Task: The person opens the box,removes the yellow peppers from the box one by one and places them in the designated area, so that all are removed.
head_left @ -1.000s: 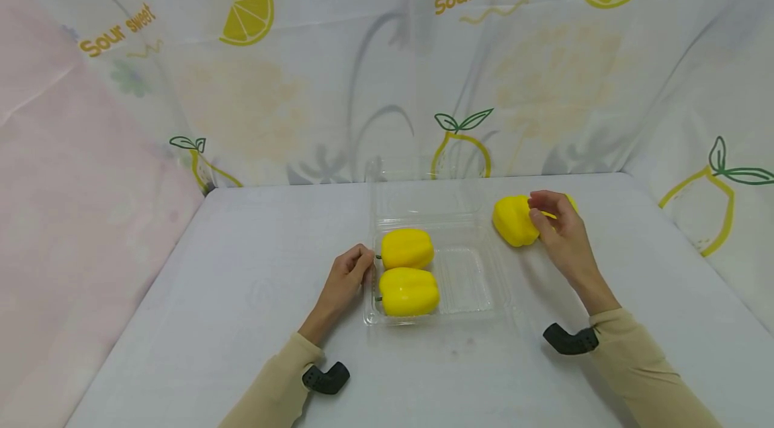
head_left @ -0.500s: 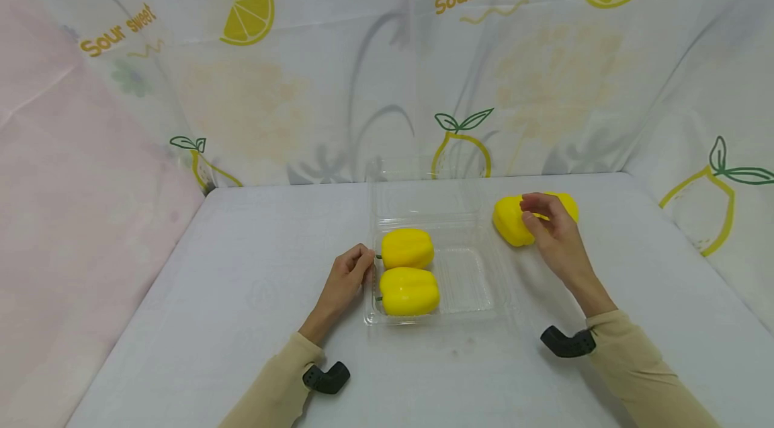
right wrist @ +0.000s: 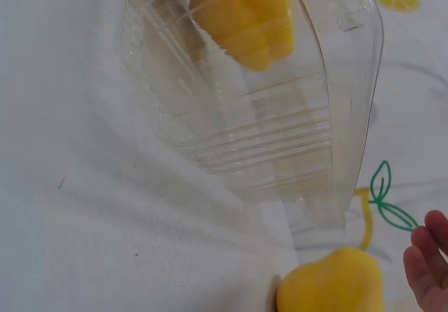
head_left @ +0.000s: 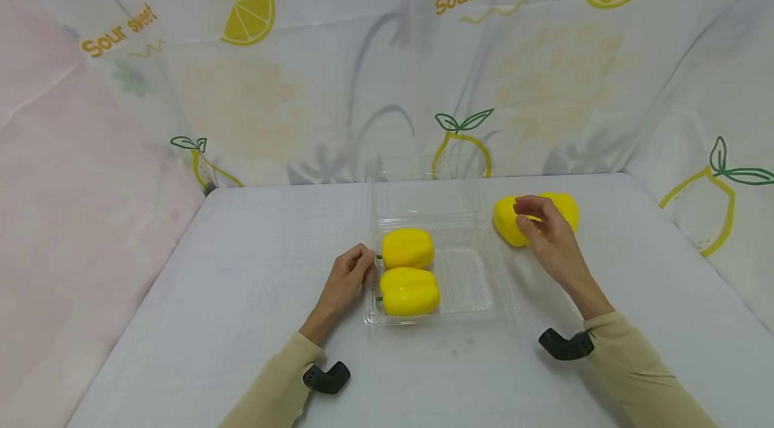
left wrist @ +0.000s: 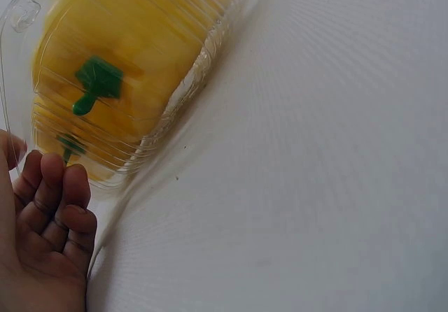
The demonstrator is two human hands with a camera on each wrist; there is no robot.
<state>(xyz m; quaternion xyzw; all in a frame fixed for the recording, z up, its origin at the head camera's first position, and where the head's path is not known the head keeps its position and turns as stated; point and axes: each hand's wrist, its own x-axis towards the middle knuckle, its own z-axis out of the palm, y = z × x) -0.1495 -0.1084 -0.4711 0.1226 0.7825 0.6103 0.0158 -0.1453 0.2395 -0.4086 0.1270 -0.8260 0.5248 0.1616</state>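
Observation:
My left hand (head_left: 346, 278) pinches the left rim of a clear plastic clamshell box (head_left: 471, 280), thumb on one side and curled fingertips on the other in the left wrist view. Inside, along the left half, lie two yellow bell peppers, the far one (head_left: 408, 248) and the near one (head_left: 410, 291), green stems (left wrist: 99, 81) toward that hand. My right hand (head_left: 555, 240), fingers loosely bent and holding nothing, overlaps two more yellow bell peppers on the table. It partly hides the left one (head_left: 506, 223) and the right one (head_left: 567, 206).
The box's raised clear lid (head_left: 426, 196) stands toward the back cloth (head_left: 326, 92), which is printed with lemons. White cloth covers the table (head_left: 260, 267). A black curved wrist mount (head_left: 326, 377) sits on the left sleeve, another mount (head_left: 566, 344) on the right.
My right hand has drifted a little left and slightly nearer, showing more of the right-hand bell pepper. The left hand, the box and the bell peppers have stayed put.

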